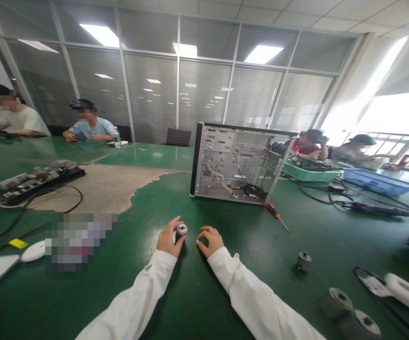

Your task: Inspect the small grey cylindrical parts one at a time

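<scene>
A small grey metal cylinder (181,230), which looks like a small electric motor, stands upright between the thumb and fingers of my left hand (167,241). Its round end with a dark centre faces up. Just to the right, apart from it, is my right hand (212,241). The thumb and forefinger there are drawn together, and whatever may be between them is too small to make out. Farther right on the green table (261,278) lies another small motor (304,261). Two bigger metal motors (336,302) sit side by side at the lower right.
An open computer case (231,163) stands beyond my hands, with an orange-handled screwdriver (273,210) beside it. Green (311,174) and blue baskets (379,182) and cables are at the right. A circuit assembly (34,182) lies left. Several people sit around the table.
</scene>
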`<action>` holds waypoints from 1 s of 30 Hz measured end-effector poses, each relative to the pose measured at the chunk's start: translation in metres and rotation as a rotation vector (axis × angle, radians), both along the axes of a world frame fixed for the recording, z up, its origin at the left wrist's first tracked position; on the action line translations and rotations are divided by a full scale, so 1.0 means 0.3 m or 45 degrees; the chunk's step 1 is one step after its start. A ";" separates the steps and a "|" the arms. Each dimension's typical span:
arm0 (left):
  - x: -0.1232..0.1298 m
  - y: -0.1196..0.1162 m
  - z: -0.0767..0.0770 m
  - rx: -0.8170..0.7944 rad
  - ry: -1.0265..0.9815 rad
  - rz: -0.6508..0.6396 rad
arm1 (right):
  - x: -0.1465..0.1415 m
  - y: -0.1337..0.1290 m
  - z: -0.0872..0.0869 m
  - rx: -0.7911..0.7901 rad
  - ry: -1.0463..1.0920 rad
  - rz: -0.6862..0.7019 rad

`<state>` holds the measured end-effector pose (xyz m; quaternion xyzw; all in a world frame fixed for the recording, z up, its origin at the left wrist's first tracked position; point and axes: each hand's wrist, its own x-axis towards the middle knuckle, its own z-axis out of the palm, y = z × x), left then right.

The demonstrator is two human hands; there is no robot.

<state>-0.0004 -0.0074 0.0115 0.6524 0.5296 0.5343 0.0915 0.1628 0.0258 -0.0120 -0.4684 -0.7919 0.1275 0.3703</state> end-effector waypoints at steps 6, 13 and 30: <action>-0.016 0.027 -0.035 -0.147 -0.124 0.018 | 0.015 0.009 0.008 -0.095 -0.138 0.048; -0.032 0.053 -0.086 -0.343 -0.061 0.054 | 0.027 0.020 0.010 -0.193 -0.120 0.075; -0.032 0.057 -0.097 -0.329 -0.128 0.105 | 0.013 -0.038 0.051 0.024 -0.363 0.143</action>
